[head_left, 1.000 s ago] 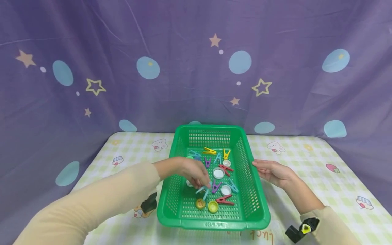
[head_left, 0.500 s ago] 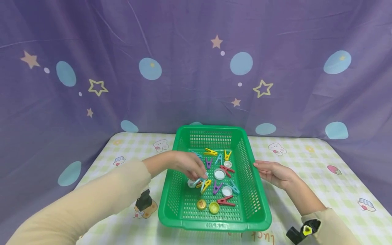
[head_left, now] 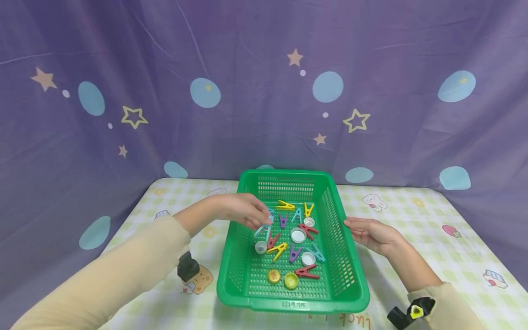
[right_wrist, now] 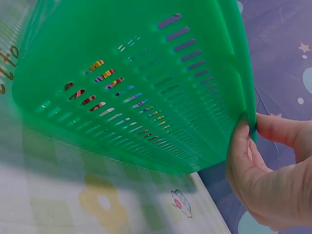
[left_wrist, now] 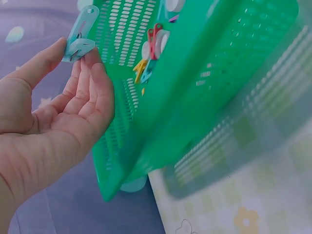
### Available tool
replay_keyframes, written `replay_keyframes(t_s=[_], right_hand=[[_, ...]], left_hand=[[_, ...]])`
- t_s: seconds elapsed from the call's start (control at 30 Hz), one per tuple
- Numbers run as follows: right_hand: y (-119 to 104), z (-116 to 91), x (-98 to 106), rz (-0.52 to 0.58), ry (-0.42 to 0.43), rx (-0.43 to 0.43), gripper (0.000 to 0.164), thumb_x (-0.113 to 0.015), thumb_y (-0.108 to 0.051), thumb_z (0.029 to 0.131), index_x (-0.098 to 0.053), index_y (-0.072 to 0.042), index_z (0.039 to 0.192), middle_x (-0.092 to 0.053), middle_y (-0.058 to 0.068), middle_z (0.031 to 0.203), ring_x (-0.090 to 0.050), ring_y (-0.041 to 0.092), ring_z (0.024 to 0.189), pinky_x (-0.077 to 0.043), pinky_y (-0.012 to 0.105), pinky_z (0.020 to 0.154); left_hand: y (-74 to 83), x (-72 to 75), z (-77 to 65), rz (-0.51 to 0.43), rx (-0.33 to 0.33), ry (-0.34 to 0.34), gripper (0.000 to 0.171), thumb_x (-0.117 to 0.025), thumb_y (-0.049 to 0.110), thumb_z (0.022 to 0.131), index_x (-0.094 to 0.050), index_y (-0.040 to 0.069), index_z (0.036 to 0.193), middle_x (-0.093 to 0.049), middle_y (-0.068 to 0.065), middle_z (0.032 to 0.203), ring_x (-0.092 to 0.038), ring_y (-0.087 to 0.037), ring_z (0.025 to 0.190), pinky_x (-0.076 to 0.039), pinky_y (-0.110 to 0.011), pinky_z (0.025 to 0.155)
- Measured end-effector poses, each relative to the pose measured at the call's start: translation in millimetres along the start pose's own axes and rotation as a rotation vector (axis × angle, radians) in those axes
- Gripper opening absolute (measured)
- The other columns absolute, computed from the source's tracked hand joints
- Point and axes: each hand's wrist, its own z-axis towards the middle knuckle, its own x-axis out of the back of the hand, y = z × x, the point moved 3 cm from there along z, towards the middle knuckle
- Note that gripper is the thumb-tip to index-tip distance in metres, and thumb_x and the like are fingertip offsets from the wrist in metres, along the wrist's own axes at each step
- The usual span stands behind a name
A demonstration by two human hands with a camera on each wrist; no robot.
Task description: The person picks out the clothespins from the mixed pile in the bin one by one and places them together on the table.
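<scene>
One clothespin (left_wrist: 78,42), left hand (left_wrist: 63,112) — basket (head_left: 293,305), right hand (head_left: 374,234)

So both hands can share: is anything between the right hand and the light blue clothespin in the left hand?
Yes, the green basket. The right hand grips its right rim from outside, so that wall is between. The left hand pinches the light blue clothespin nearer the left side.

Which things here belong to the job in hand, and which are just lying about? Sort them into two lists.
Seem part of the job:
blue peg, pinched by the left hand
green basket, its rim gripped by the right hand

Apparently just lying about:
other pegs, loose in the basket
caps, also in the basket
tablecloth, under it
</scene>
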Motion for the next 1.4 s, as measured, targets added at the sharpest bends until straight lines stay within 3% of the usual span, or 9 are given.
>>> replay_keyframes(t_s=[0.43, 0.63, 0.73, 0.8, 0.87, 0.97, 1.07, 1.23, 1.4], right_hand=[[1.9, -13.7, 20.9, -0.079, 0.056, -0.022, 0.077, -0.052, -0.013, 0.099, 0.001, 0.013, 0.148, -0.057, -0.006, 0.114, -0.060, -0.004, 0.099, -0.052, 0.016, 0.090], [2.1, -19.9, 28.2, -0.060, 0.052, -0.023, 0.078, -0.052, -0.013, 0.099, 0.003, 0.013, 0.148, -0.058, 0.001, 0.121, -0.059, -0.001, 0.104, -0.052, 0.017, 0.091], [3.7, -23.3, 31.3, -0.094, 0.070, -0.037, 0.079, -0.049, -0.015, 0.100, 0.008, 0.011, 0.148, -0.029, 0.028, 0.148, -0.044, 0.020, 0.134, -0.050, 0.014, 0.092], [4.7, -25.1, 33.5, -0.110, 0.085, -0.044, 0.078, -0.048, -0.016, 0.101, 0.008, 0.011, 0.148, 0.001, 0.032, 0.156, -0.029, 0.028, 0.142, -0.049, 0.013, 0.092], [5.5, -26.3, 36.0, -0.110, 0.083, -0.042, 0.078, -0.047, -0.016, 0.101, 0.009, 0.011, 0.148, 0.011, 0.030, 0.157, -0.032, 0.025, 0.141, -0.049, 0.013, 0.092], [6.1, -28.1, 40.6, -0.091, 0.092, -0.032, 0.077, -0.050, -0.014, 0.100, 0.004, 0.011, 0.149, -0.024, 0.028, 0.149, -0.054, 0.001, 0.112, -0.050, 0.016, 0.092], [5.8, -29.8, 43.4, -0.049, 0.071, -0.022, 0.074, -0.050, -0.012, 0.100, 0.000, 0.011, 0.149, -0.052, 0.003, 0.126, -0.058, -0.005, 0.099, -0.052, 0.018, 0.092], [3.7, -32.3, 43.3, 0.000, 0.048, -0.017, 0.069, -0.048, -0.009, 0.100, -0.002, 0.010, 0.148, -0.059, -0.010, 0.108, -0.060, -0.001, 0.101, -0.053, 0.019, 0.090], [1.2, -35.3, 41.5, 0.072, 0.034, -0.019, 0.026, -0.048, -0.007, 0.100, -0.047, -0.007, 0.125, -0.062, -0.006, 0.107, -0.062, 0.003, 0.100, -0.054, 0.019, 0.089]], left_hand=[[-11.7, 28.2, -16.7, -0.099, -0.083, 0.042, 0.012, -0.057, 0.016, 0.096, -0.054, 0.005, 0.098, -0.043, 0.005, 0.068, -0.044, -0.009, 0.070, -0.047, -0.026, 0.079], [-23.8, 41.7, -24.7, -0.114, -0.106, 0.073, 0.012, -0.056, 0.018, 0.096, -0.055, 0.006, 0.099, -0.054, 0.007, 0.075, -0.052, -0.007, 0.074, -0.049, -0.025, 0.083], [-32.3, 49.4, -28.1, -0.130, -0.110, 0.089, 0.012, -0.056, 0.018, 0.096, -0.056, 0.007, 0.099, -0.060, 0.008, 0.081, -0.057, -0.005, 0.077, -0.050, -0.025, 0.084], [-37.6, 54.5, -32.2, -0.134, -0.104, 0.103, 0.015, -0.056, 0.019, 0.097, -0.055, 0.006, 0.105, -0.060, 0.009, 0.082, -0.059, -0.005, 0.079, -0.050, -0.024, 0.086], [-42.2, 58.8, -35.9, -0.143, -0.090, 0.124, 0.020, -0.056, 0.020, 0.097, -0.052, 0.005, 0.109, -0.056, 0.010, 0.078, -0.055, -0.005, 0.078, -0.049, -0.024, 0.087], [-50.1, 65.2, -40.0, -0.141, -0.064, 0.156, 0.038, -0.055, 0.022, 0.098, -0.045, -0.001, 0.125, -0.055, 0.007, 0.086, -0.056, -0.007, 0.087, -0.048, -0.027, 0.094], [-59.3, 71.3, -42.2, -0.152, -0.041, 0.182, 0.060, -0.054, 0.024, 0.098, -0.030, -0.006, 0.144, -0.058, -0.008, 0.118, -0.056, -0.014, 0.112, -0.044, -0.035, 0.107], [-70.7, 80.6, -46.4, -0.171, -0.036, 0.196, 0.076, -0.058, 0.031, 0.096, -0.018, -0.005, 0.150, -0.043, -0.016, 0.142, -0.053, -0.015, 0.119, -0.042, -0.035, 0.110], [-79.0, 87.6, -50.0, -0.161, -0.058, 0.194, 0.090, -0.063, 0.042, 0.091, -0.017, -0.010, 0.148, -0.048, -0.011, 0.136, -0.054, -0.007, 0.108, -0.047, -0.026, 0.100]])
